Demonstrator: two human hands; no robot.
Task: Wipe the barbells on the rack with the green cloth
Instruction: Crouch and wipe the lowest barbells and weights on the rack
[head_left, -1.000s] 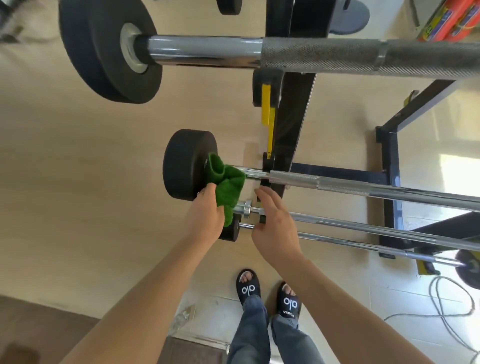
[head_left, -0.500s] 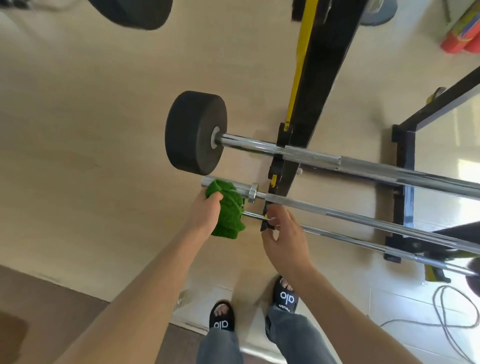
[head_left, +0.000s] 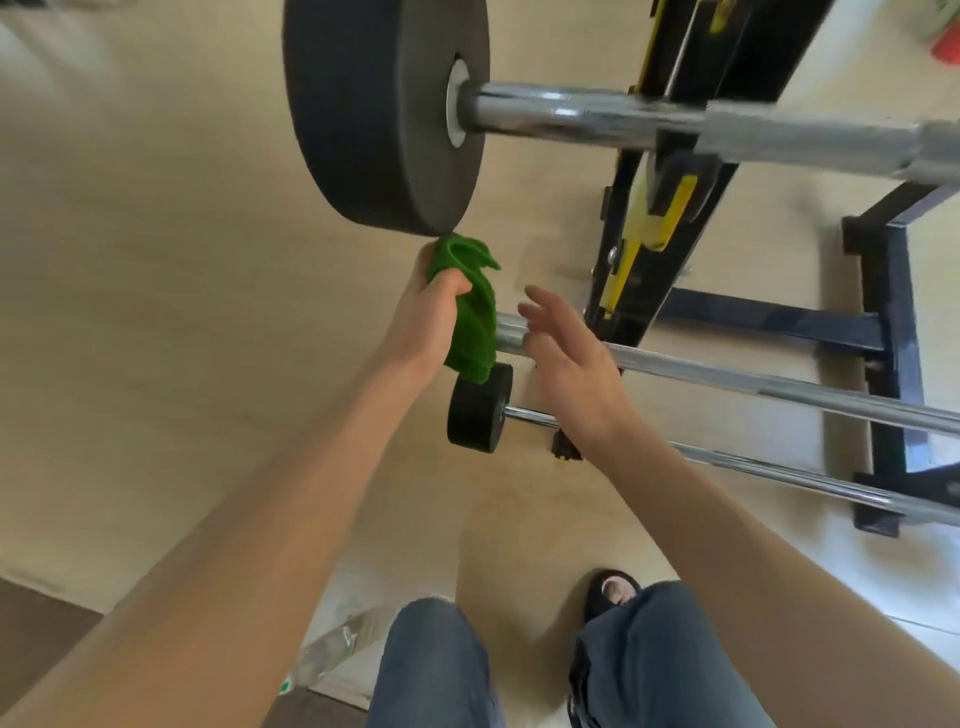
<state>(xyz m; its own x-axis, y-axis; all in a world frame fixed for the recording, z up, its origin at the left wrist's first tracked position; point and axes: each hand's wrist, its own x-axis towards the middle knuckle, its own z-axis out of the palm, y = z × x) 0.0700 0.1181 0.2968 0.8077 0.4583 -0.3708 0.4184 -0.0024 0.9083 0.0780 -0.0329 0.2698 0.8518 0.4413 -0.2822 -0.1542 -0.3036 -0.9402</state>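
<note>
Cloth (head_left: 470, 312) lifted off bar (head_left: 727, 376); right hand (head_left: 566, 358) apparently released.

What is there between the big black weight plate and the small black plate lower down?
In the head view, the green cloth, gripped in the left hand, hangs between the big plate and the small plate.

Bare forearms (head_left: 291, 493), blue-grey jeans (head_left: 649, 670), black open-toed sandal (head_left: 602, 592)

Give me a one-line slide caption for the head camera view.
Left hand grips the green cloth beside a racked barbell, under a black weight plate; the open right hand reaches in.
</note>
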